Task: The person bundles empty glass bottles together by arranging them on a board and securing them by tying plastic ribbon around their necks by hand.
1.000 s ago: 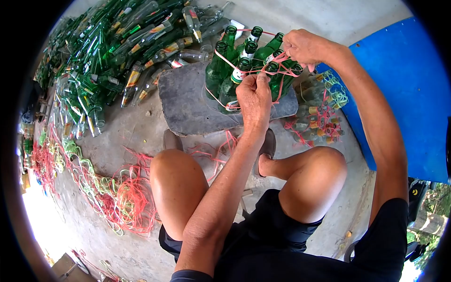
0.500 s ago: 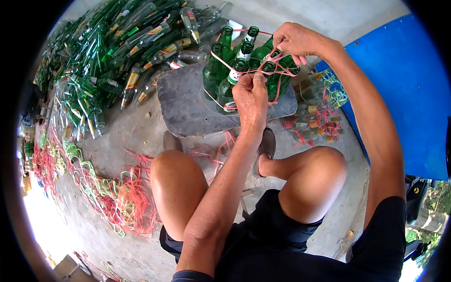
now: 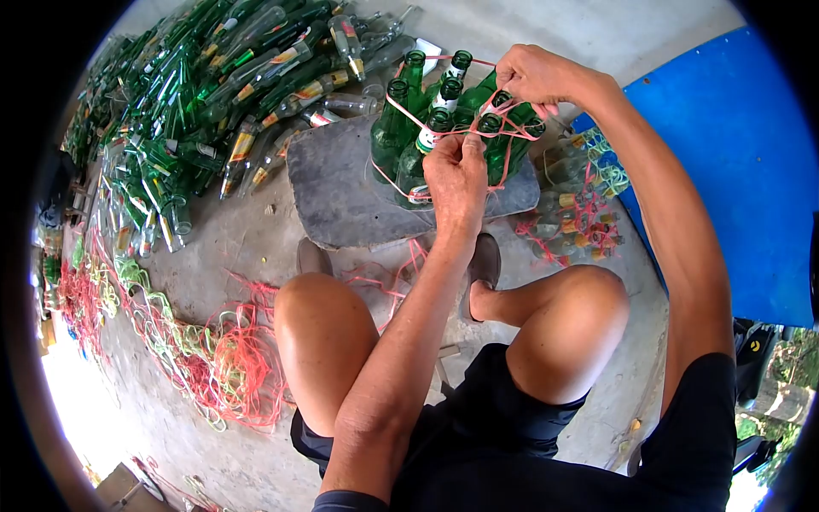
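Note:
Several green glass bottles (image 3: 388, 141) stand upright in a tight cluster on a dark board. Pink plastic twine (image 3: 518, 130) runs around the bottles and crosses over their necks on the right side. My left hand (image 3: 456, 171) pinches the twine at the near side of the cluster, beside a bottle neck. Above the right-hand bottles, my right hand (image 3: 542, 78) has its fingers closed on another stretch of the same twine. The twine between the two hands is crossed, and my fingers partly cover it.
The dark board (image 3: 333, 188) lies in front of my feet. A large heap of green bottles (image 3: 196, 94) fills the far left. Tangled pink and green twine (image 3: 230, 363) spreads over the floor at left. Tied clear bottles (image 3: 572, 222) and a blue panel (image 3: 717, 162) are at right.
Both hands keep their grip on the twine and have barely moved. The view has shifted very slightly.

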`<state>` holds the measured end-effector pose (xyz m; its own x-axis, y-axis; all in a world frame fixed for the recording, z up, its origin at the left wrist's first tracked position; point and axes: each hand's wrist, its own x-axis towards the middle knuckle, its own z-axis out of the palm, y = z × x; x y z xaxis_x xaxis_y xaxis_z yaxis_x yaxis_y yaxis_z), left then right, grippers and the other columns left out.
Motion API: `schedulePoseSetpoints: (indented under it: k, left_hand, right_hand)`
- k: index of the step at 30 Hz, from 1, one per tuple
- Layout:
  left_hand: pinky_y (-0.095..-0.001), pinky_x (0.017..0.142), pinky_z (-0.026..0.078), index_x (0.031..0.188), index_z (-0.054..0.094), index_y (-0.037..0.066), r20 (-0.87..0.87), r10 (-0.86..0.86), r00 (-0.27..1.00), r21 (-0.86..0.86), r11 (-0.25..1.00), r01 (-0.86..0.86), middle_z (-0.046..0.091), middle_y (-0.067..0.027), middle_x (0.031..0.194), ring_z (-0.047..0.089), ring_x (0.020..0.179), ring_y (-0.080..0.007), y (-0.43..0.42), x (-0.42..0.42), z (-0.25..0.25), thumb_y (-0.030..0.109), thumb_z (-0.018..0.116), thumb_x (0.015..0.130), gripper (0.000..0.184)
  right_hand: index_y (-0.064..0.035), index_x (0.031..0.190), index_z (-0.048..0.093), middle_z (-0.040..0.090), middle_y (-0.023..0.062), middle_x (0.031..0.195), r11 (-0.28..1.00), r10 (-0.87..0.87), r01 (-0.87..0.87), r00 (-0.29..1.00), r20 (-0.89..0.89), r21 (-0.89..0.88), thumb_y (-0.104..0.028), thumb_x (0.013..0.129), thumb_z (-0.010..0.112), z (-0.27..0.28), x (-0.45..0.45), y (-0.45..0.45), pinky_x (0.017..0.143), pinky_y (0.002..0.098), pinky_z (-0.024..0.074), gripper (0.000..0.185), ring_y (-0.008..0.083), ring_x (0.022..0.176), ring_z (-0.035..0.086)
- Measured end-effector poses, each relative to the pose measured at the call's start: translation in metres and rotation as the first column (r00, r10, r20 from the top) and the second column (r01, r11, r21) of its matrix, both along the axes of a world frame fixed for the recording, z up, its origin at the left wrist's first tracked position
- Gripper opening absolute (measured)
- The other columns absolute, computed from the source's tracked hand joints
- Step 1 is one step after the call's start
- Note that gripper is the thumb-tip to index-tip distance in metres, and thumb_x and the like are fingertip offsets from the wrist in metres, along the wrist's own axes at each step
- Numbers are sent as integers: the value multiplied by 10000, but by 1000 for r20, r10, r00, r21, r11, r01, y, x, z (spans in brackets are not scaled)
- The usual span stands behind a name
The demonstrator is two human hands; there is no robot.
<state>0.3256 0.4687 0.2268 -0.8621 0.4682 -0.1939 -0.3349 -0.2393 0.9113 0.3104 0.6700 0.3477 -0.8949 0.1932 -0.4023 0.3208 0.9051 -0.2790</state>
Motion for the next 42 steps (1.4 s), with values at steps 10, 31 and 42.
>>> schedulePoseSetpoints:
  k: [10,31,42]
  left_hand:
    - [-268,539,297,896,726,-40,-7,13,1000,-38,999,-13,538,46,685,394,597,-51,-3,-1,-2,155,678,989,222]
    - [-397,611,500,864,733,-102,-387,-22,922,-258,962,-86,667,-177,639,607,562,-217,-23,-15,-17,162,668,886,272]
    - [-378,539,443,818,701,-68,-638,-119,761,-362,918,-160,589,-155,584,526,511,-179,-38,-25,12,150,681,875,226]
  right_hand:
    - [62,872,696,640,77,621,958,-178,170,984,-12,-230,-96,908,695,-13,4,7,359,290,435,162,144,423,612]
    - [24,1085,695,644,181,1112,958,-64,229,756,-652,171,-346,847,800,-38,72,-86,917,461,522,452,383,1076,639]
    - [-70,1158,702,632,124,1140,973,-119,226,672,-731,49,-266,841,826,-50,74,-94,858,446,553,393,323,999,681]
